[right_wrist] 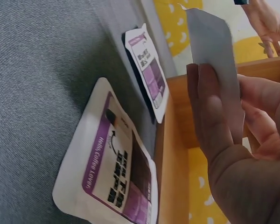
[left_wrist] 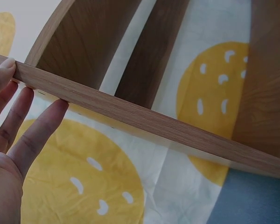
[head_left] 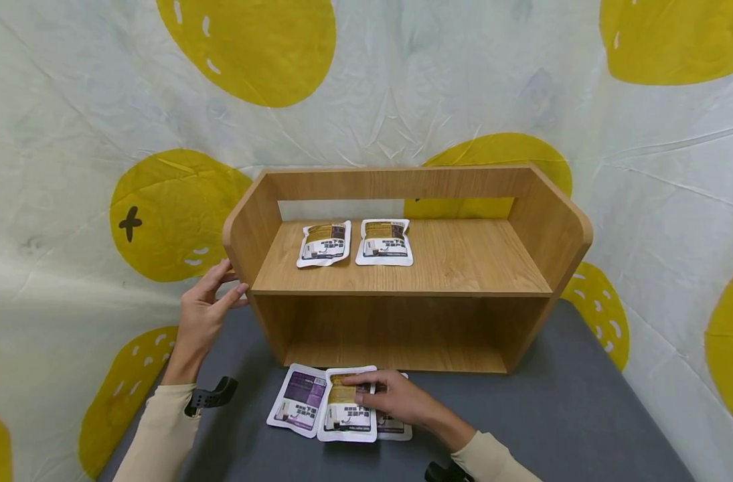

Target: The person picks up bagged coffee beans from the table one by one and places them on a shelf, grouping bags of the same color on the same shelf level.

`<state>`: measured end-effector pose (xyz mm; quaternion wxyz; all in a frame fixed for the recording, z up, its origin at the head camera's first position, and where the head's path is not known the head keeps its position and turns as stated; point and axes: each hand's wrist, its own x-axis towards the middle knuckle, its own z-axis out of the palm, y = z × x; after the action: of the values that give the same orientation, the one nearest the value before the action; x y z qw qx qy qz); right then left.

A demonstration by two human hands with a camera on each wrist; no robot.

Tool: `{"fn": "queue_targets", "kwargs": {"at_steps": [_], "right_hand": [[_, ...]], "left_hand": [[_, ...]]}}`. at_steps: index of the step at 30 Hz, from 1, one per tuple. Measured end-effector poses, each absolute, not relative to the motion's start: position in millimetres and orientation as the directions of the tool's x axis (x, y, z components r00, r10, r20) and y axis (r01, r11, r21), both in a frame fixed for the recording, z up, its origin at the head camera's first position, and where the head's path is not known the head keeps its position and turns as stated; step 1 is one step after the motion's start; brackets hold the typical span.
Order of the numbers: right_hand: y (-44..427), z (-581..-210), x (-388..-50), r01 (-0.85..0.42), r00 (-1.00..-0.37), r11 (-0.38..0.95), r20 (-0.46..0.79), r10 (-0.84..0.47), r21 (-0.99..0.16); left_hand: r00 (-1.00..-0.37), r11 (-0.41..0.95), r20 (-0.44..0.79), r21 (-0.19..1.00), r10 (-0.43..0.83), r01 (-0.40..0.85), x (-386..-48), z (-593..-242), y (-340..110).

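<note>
My right hand (head_left: 402, 400) pinches a white pouch with a gold label (head_left: 344, 418) over the table in front of the shelf. In the right wrist view, the pale plain side of this pouch (right_wrist: 212, 42) shows between thumb and fingers. To its left on the table lies a purple-labelled pouch (head_left: 300, 399). Another pouch (head_left: 393, 430), partly hidden by the right hand, lies on the other side; its label looks purple in the right wrist view. With fairly straight fingers, my left hand (head_left: 202, 316) touches the left side panel of the wooden shelf (left_wrist: 130, 112), its thumb on the front edge.
Two gold-labelled pouches, one at left (head_left: 325, 244) and one nearer the middle (head_left: 384, 242), lie on the upper board. Beneath it is a lower compartment (head_left: 396, 331). The shelf stands on a dark grey table (head_left: 583, 415), before a white curtain (head_left: 366, 80) with yellow shapes.
</note>
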<state>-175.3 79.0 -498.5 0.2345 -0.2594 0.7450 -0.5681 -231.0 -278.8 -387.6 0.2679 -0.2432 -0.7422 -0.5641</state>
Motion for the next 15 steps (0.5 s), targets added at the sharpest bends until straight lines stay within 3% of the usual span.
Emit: {"fn": "queue_targets", "kwargs": {"at_steps": [10,15], "right_hand": [[92,-488,-174,-0.134,-0.786,0.185,-0.009,-0.618,-0.974],[98,-485,-173,-0.08,-0.804,0.175,-0.04,-0.593,-0.981]], "left_hand": [[-0.745,0.269,0.665,0.71,0.05,0.651,-230,-386,-278],[-0.751,0.29,0.658,0.711,0.044,0.64,-230,-386,-278]]}}
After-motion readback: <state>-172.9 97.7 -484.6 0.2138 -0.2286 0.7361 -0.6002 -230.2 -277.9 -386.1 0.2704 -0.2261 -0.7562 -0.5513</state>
